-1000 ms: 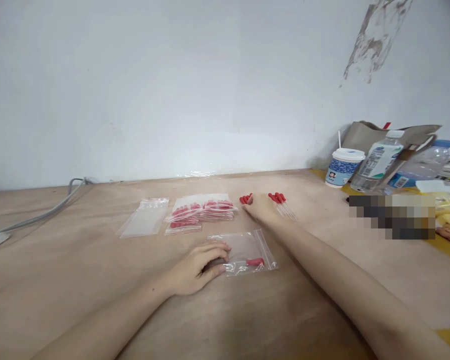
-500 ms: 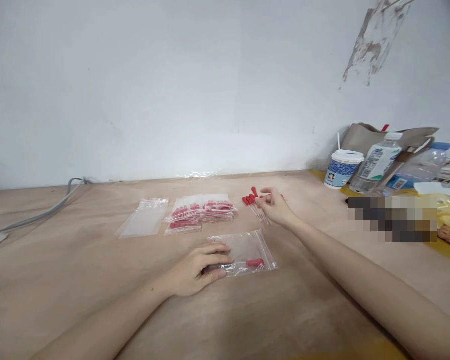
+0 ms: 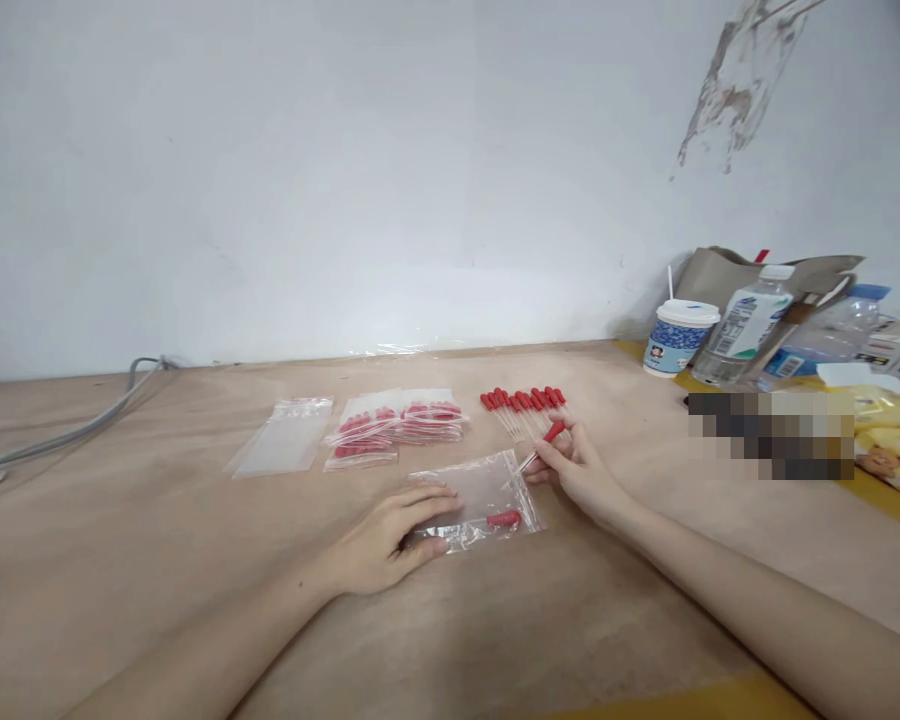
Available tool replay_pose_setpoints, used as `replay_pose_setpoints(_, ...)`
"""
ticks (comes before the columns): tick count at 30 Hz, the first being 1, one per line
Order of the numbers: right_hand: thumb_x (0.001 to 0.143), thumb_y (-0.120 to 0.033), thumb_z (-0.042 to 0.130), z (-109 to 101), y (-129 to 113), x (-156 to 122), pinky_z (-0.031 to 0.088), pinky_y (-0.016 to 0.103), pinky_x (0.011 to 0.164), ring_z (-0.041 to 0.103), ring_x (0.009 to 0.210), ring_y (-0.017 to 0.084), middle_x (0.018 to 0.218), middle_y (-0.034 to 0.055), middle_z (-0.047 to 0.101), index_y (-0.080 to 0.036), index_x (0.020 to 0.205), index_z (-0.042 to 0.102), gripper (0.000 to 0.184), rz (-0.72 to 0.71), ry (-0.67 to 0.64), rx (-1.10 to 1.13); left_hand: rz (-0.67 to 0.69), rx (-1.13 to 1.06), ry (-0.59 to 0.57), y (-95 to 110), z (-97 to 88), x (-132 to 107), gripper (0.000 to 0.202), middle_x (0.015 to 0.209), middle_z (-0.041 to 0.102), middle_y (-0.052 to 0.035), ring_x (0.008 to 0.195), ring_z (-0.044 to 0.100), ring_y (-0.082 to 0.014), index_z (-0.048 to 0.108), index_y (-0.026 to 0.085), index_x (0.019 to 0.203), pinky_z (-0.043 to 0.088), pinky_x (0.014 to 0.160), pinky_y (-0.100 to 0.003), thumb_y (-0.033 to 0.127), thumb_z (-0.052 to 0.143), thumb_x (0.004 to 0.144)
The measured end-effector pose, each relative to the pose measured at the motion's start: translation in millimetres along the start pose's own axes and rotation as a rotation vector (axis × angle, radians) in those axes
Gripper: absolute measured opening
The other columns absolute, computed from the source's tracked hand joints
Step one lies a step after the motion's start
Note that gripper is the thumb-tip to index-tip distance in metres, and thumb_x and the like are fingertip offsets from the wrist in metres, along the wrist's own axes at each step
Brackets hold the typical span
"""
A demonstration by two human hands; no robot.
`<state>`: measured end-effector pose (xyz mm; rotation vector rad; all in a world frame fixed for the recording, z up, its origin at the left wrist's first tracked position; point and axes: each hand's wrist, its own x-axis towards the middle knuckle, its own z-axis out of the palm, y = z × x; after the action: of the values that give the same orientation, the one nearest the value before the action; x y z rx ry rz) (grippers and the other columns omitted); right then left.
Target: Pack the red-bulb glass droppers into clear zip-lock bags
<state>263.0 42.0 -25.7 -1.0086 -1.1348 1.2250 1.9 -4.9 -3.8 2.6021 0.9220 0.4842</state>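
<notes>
A clear zip bag [image 3: 471, 492] lies flat on the table, its zip end to the right. Inside it is a dropper with a red rubber bulb [image 3: 504, 518]. My left hand [image 3: 401, 530] rests on the bag's left end, fingers stretched and apart, hiding part of it. Between the fingertips of my right hand [image 3: 574, 465] is another red-bulbed dropper [image 3: 554, 431], tilted, its thin tube pointing down-left at the bag's zip end. Whether the tip is inside the bag, I cannot tell. Just behind, several droppers [image 3: 525, 403] lie in a row, red bulbs facing the wall.
Flat bags [image 3: 285, 437] lie at left, beside piled bags with red-bulbed droppers [image 3: 364, 430]. A grey cable [image 3: 112, 412] runs along the left. At right stand a paper cup [image 3: 679, 338], a plastic bottle [image 3: 750, 325] and a yellow pack [image 3: 896, 440]. The wall closes off the back.
My right hand has come back from the row of droppers towards the bag's zip end, now with a dropper in its fingers. My left hand has stayed on the bag.
</notes>
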Motion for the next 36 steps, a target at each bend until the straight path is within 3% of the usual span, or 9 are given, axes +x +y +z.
replay_pose_setpoints(3,0.070,-0.042,0.060,-5,-1,-4,0.051,0.034,0.069,0.062,0.065,0.014,0.071,-0.0029,0.056,-0.023,0.097,0.039,0.039,0.098,-0.117,0.087,-0.044,0.021,0.010,0,-0.4,-1,0.048,0.137,0.036,-0.0035,0.124,0.034,-0.0222,0.032,0.027,0.134,0.030,0.102,-0.040,0.032,0.046,0.088)
replay_pose_setpoints(5,0.069,-0.042,0.062,-13,-3,-4,0.049,0.034,0.074,0.062,0.073,0.015,0.079,0.0005,0.060,-0.021,0.091,0.047,0.033,0.090,-0.218,-0.015,-0.060,0.029,0.006,0,-0.4,-2,0.049,0.138,0.033,-0.0026,0.126,0.031,-0.0222,0.029,0.028,0.135,0.030,0.103,-0.040,0.033,0.046,0.089)
replay_pose_setpoints(10,0.072,-0.039,0.061,-35,-11,0,0.045,0.034,0.076,0.058,0.081,0.017,0.086,0.0038,0.064,-0.019,0.088,0.063,0.026,-0.117,-0.499,-0.529,-0.059,0.050,0.005,1,0.0,-2,0.049,0.138,0.033,-0.0033,0.126,0.031,-0.0222,0.028,0.027,0.135,0.030,0.102,-0.040,0.035,0.044,0.089)
replay_pose_setpoints(14,0.075,-0.034,0.059,-32,-12,0,0.040,0.034,0.086,0.055,0.092,0.018,0.097,0.0056,0.062,-0.021,0.089,0.067,0.021,-0.332,-0.611,-0.672,-0.064,0.057,-0.010,0,-0.3,-1,0.049,0.138,0.033,-0.0036,0.125,0.032,-0.0221,0.029,0.027,0.135,0.031,0.102,-0.040,0.035,0.044,0.089)
replay_pose_setpoints(17,0.073,-0.033,0.061,-22,-9,-2,0.042,0.033,0.083,0.056,0.090,0.017,0.095,0.0058,0.063,-0.021,0.088,0.068,0.020,-0.351,-0.578,-0.652,-0.064,0.058,-0.010,0,-0.4,-1,0.049,0.138,0.034,-0.0035,0.125,0.033,-0.0218,0.029,0.028,0.135,0.031,0.101,-0.040,0.035,0.044,0.089)
replay_pose_setpoints(24,0.062,-0.030,0.069,-19,-8,-1,0.045,0.028,0.066,0.058,0.068,0.015,0.072,0.0021,0.065,-0.016,0.070,0.065,0.016,-0.196,-0.382,-0.679,-0.053,0.049,-0.014,0,-0.1,-1,0.048,0.138,0.033,-0.0038,0.125,0.032,-0.0223,0.031,0.028,0.134,0.031,0.101,-0.039,0.033,0.045,0.089)
replay_pose_setpoints(32,0.077,-0.032,0.056,-3,-2,-11,0.042,0.030,0.074,0.054,0.079,0.016,0.083,0.0043,0.061,-0.022,0.078,0.069,0.017,-0.438,-0.409,-0.795,-0.046,0.041,-0.004,-2,0.8,0,0.046,0.138,0.034,-0.0042,0.124,0.034,-0.0233,0.036,0.027,0.132,0.032,0.101,-0.040,0.033,0.046,0.088)
replay_pose_setpoints(36,0.080,-0.032,0.050,-6,-3,-8,0.042,0.030,0.076,0.055,0.082,0.016,0.087,0.0050,0.062,-0.020,0.076,0.068,0.022,-0.431,-0.454,-0.802,-0.061,0.023,-0.001,-4,2.5,-1,0.042,0.138,0.034,-0.0032,0.124,0.034,-0.0238,0.042,0.028,0.129,0.031,0.102,-0.040,0.033,0.047,0.088)
